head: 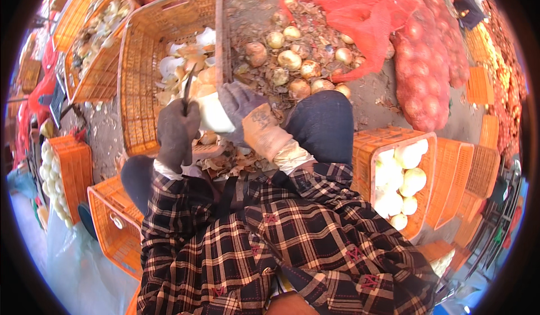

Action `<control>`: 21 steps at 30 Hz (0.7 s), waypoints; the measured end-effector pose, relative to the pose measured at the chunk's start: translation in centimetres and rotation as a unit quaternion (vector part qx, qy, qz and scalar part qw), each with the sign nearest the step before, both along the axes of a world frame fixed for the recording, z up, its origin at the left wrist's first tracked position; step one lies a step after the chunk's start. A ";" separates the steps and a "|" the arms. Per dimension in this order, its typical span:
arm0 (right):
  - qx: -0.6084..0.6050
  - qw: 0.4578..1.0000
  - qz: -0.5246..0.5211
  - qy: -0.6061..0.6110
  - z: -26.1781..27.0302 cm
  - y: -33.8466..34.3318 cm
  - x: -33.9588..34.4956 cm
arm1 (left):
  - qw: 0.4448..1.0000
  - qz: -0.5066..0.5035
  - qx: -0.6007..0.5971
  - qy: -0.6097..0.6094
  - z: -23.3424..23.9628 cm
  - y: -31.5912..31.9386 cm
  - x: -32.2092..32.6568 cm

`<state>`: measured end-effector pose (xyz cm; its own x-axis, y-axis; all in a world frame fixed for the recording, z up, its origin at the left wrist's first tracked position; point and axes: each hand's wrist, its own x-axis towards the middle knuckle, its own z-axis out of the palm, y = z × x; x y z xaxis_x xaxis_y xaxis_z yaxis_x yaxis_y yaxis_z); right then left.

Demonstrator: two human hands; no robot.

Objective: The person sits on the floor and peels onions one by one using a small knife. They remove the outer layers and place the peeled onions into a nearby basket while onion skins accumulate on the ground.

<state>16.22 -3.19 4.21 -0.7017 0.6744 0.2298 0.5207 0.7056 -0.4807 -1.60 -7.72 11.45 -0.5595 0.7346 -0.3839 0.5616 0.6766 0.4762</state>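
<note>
My left hand (175,131), in a dark glove, grips a knife (188,83) whose blade points up over the crate. Close beside it, my right hand (242,108), in a grey glove with a tan cuff, is closed on a white peeled onion (214,112). Both hands are above the near edge of an orange plastic crate (141,74). Onion skins (185,64) and white onion pieces lie in that crate. Beyond my right hand, unpeeled onions (290,60) lie on the ground among dry skins, partly under a red mesh sack (358,20).
At the right, an orange crate (367,150) holds peeled onions (400,184). Full red mesh sacks of onions (422,66) lie at the upper right. A crate of scraps (97,79) and a crate of white onions (76,176) are at the left. My knees flank the work.
</note>
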 end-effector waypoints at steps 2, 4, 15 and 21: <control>0.008 1.000 0.002 0.009 -0.4 0.1 0.2 | 0.999 0.014 -0.002 -0.048 -0.2 0.1 -0.1; 0.037 0.996 0.016 0.076 -1.3 0.5 0.4 | 0.999 -0.009 0.037 -0.021 -1.0 0.0 -0.3; -0.501 0.781 -0.176 0.330 2.3 1.3 1.3 | 0.945 0.136 0.073 -0.289 -3.6 -1.5 -3.7; -0.615 0.529 -0.129 0.570 3.5 1.3 1.8 | 0.952 0.158 0.100 -0.243 -3.7 -5.4 -5.4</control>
<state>18.04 -1.87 7.75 -0.4274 0.8456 -0.3199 -0.6004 -0.5300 -0.5988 -6.99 -13.12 7.79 -0.5563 0.6450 -0.5239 0.0254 0.6434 0.7651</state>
